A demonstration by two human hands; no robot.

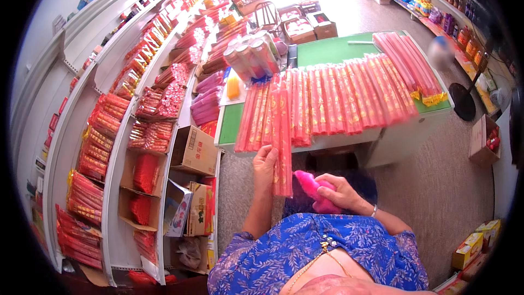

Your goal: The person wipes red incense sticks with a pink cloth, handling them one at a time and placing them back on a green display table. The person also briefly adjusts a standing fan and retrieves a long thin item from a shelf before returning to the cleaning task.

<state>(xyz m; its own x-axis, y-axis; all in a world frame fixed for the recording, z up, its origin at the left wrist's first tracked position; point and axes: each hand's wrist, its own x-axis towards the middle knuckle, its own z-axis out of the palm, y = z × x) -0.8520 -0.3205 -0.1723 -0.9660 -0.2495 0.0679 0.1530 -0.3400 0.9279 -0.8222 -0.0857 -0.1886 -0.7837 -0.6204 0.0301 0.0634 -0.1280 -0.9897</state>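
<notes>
My left hand (265, 163) pinches the edge of a long red plastic-wrapped packet (281, 172) with gold print. That packet juts past the table's front edge toward me, and its far end lies over the others. In my right hand (342, 192) is a crumpled bright pink cloth (313, 188), held just to the right of the packet's near end. Similar long red packets (348, 98) lie side by side across a green-topped table (327, 51). What is inside the wrapping is too unclear to tell.
A shrink-wrapped pack of cans (251, 57) stands at the table's left, beside a yellow object (233, 87). More red packets with yellow ends (409, 65) lie at the right. Stocked shelves (139, 94) line the left, with a cardboard carton (194, 150). A black round stand base (462, 101) is right of the table.
</notes>
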